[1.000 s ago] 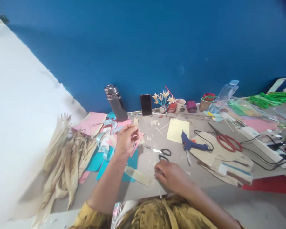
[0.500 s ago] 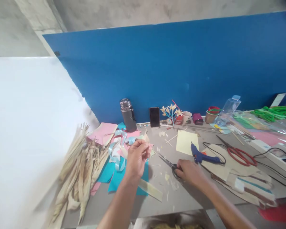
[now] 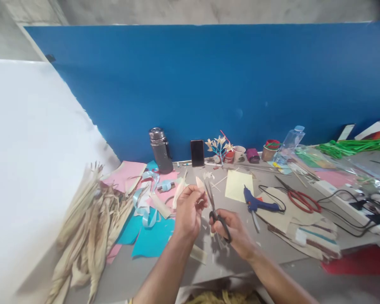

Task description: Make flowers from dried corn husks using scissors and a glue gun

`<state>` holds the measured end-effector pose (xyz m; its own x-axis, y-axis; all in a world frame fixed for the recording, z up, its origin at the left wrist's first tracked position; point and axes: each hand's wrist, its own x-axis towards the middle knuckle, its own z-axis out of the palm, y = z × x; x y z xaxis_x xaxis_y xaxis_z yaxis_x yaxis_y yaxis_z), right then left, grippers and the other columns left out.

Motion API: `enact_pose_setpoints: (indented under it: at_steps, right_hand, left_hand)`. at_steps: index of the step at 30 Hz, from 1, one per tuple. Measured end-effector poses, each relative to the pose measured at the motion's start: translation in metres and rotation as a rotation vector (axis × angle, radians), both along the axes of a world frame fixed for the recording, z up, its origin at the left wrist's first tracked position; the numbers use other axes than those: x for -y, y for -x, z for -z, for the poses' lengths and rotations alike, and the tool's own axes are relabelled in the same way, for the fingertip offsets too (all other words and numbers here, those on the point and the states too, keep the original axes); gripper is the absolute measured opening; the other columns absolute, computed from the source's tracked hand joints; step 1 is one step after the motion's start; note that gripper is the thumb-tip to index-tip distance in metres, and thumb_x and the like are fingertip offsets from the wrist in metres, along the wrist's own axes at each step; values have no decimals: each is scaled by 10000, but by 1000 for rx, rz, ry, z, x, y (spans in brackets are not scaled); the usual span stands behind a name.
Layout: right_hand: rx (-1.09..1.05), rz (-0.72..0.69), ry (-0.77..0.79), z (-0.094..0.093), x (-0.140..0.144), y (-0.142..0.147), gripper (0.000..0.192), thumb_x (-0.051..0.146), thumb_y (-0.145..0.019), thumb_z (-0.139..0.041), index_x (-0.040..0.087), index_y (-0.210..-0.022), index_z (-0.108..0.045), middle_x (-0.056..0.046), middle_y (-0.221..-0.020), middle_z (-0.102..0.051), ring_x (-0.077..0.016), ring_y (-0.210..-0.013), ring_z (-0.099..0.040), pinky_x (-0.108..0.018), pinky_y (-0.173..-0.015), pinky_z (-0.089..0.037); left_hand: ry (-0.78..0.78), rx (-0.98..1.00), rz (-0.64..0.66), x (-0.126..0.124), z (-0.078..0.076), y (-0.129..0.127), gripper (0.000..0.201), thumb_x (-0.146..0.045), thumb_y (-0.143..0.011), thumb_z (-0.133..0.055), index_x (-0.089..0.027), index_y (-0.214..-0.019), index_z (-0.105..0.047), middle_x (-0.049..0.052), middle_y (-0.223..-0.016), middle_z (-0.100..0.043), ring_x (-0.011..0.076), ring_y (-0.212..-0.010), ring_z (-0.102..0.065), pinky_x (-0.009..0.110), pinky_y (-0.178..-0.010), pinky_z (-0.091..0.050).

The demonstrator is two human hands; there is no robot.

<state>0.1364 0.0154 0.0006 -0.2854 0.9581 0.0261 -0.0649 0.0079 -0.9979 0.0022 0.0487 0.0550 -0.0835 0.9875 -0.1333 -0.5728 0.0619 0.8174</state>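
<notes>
Between the fingertips of my left hand (image 3: 191, 209) is a small pale piece of corn husk (image 3: 199, 183), its tip standing up above the fingers. My right hand (image 3: 234, 230) grips black-handled scissors (image 3: 211, 200) by the loops, blades pointing up and away, close beside the husk piece. The blades look slightly apart. Beneath my hands lie a pale husk strip (image 3: 198, 254) and small scraps on the grey table (image 3: 240, 266). Left of my left hand are teal paper sheets (image 3: 154, 238) and a light blue ribbon (image 3: 149, 217).
Dried corn husks (image 3: 96, 228) are heaped at the left. A thermos (image 3: 161, 152), a phone (image 3: 197, 153) and husk flowers (image 3: 220, 145) stand along the blue partition (image 3: 190, 84). To the right lie a blue glue gun (image 3: 258, 202), red-handled scissors (image 3: 302, 200) and a power strip (image 3: 345, 202).
My right hand has lifted the scissors off the table and brought them up beside the husk piece in my left hand. The view has shifted to the right.
</notes>
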Motion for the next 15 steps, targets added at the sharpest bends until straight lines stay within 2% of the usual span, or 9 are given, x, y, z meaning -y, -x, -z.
enact_pose_setpoints:
  at_steps: [6, 15]
  right_hand:
    - [57, 53, 4, 7, -3, 5, 501, 634, -739, -709, 160, -678, -559, 30, -595, -433, -102, -563, -358, -234, -498, -264]
    - [64, 53, 3, 7, -2, 3, 554, 699, -721, -691, 164, -659, -565, 13, -592, -453, -114, -567, -368, -230, -486, -265]
  left_hand:
    - [-33, -40, -18, 1, 3, -4, 140, -198, -647, -703, -172, -668, -566, -26, -599, -572, 97, -548, -516, 233, -561, -409]
    - [32, 34, 53, 0, 3, -3, 214, -244, -633, -759, -166, -652, -561, -19, -635, -580, 102, -582, -532, 234, -569, -425]
